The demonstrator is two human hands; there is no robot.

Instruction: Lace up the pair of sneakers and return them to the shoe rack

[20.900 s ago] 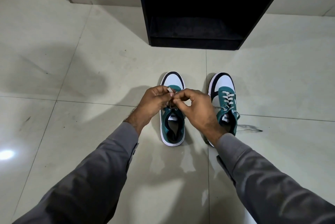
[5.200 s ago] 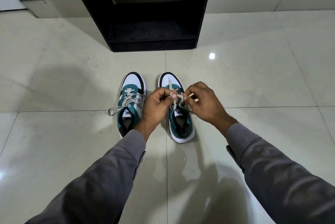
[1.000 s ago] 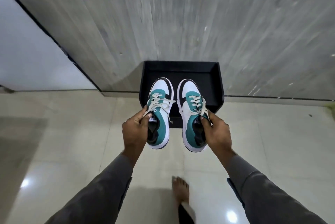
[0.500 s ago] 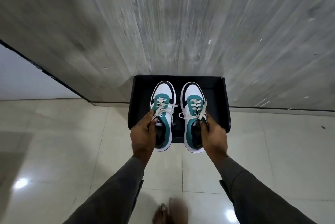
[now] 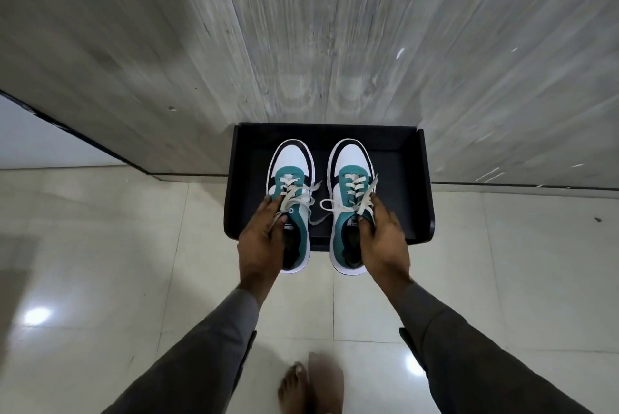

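Two teal, white and black sneakers with cream laces hang side by side over the top of the black shoe rack (image 5: 415, 179). My left hand (image 5: 259, 242) grips the left sneaker (image 5: 290, 162) at its collar. My right hand (image 5: 382, 241) grips the right sneaker (image 5: 351, 162) the same way. Both toes point at the wall and lie over the rack's top tray, while the heels stick out past its front edge. Loose lace ends dangle between the shoes. Whether the soles touch the rack I cannot tell.
The rack stands against a grey wood-grain wall (image 5: 335, 45). Glossy cream floor tiles (image 5: 100, 263) spread around it. My bare feet (image 5: 311, 383) stand on the floor just below my arms. A white door or panel (image 5: 40, 142) lies at the left.
Both hands have carried the sneakers forward, so more of each shoe now lies over the rack's top. The rack looks larger and closer in view.
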